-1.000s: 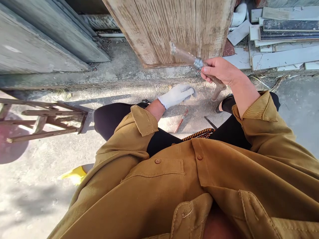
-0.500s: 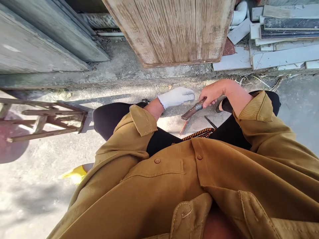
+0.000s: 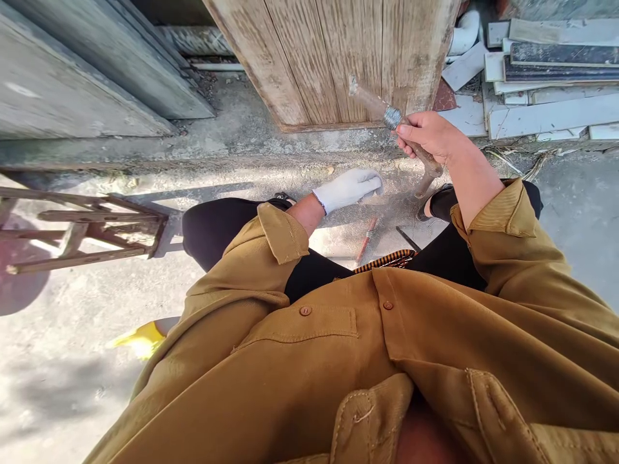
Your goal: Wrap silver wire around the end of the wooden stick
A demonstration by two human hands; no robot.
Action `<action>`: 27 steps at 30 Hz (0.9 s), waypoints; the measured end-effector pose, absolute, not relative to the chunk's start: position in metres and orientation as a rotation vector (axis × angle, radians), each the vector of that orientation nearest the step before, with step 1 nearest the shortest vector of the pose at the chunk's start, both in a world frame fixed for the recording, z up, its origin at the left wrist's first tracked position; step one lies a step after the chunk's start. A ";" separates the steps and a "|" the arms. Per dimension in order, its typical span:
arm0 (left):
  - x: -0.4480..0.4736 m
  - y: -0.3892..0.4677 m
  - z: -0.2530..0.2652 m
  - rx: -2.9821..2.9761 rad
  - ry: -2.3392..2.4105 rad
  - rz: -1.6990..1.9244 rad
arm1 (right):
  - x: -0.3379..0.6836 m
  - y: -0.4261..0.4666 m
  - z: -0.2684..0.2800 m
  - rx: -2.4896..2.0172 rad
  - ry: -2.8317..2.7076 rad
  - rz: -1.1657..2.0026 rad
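Observation:
My right hand (image 3: 428, 136), bare, is wrapped round a brown wooden stick (image 3: 370, 102) with a band of metal wire (image 3: 392, 118) wound about it. The stick's far part is smeared by motion and tilts up and left over the wooden panel; its lower end bends like a hook below my fingers. My left hand (image 3: 352, 189), in a white glove, is low over the concrete with its fingers curled together; what they hold, if anything, is hidden. On the ground between my legs lie a thin red tool (image 3: 366, 241) and a thin black rod (image 3: 407, 238).
A weathered wooden panel (image 3: 333, 64) stands ahead. Stacked white boards (image 3: 551, 119) lie at the far right. A wooden stool (image 3: 97, 225) lies on its side at left, near a yellow object (image 3: 140, 339). An orange-and-black striped edge (image 3: 384, 260) shows by my lap.
My right hand has risen, swinging the stick's far part from pointing down-left to pointing up-left. My left hand has shifted slightly right. More of the red tool is uncovered.

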State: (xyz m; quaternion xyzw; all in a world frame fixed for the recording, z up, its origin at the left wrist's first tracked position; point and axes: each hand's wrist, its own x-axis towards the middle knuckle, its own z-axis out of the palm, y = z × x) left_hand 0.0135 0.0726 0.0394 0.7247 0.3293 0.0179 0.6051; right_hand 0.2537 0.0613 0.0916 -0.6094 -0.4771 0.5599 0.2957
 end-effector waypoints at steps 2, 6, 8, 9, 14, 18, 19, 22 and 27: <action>0.015 0.070 0.041 1.764 0.717 0.019 | 0.251 0.065 0.085 -1.749 -1.310 1.356; 0.014 0.070 0.047 1.875 0.665 0.001 | 0.243 0.068 0.078 -2.125 -1.801 1.010; 0.012 0.074 0.049 1.898 0.724 0.010 | 0.236 0.066 0.079 -2.266 -2.155 0.937; 0.010 0.077 0.050 1.912 0.769 0.019 | 0.232 0.065 0.080 -2.294 -2.325 0.975; 0.000 0.092 0.052 1.962 0.878 0.025 | 0.219 0.054 0.086 -2.046 -2.691 1.441; -0.003 0.095 0.058 1.841 0.890 0.004 | 0.223 0.052 0.093 -1.587 -2.532 1.918; -0.003 0.095 0.060 1.806 0.879 0.016 | 0.226 0.053 0.096 -1.458 -2.464 2.020; -0.002 0.091 0.059 1.680 0.830 0.088 | 0.240 0.056 0.105 -1.227 -2.223 2.045; -0.002 0.079 0.047 1.584 0.730 0.130 | 0.259 0.059 0.119 -1.426 -1.613 1.550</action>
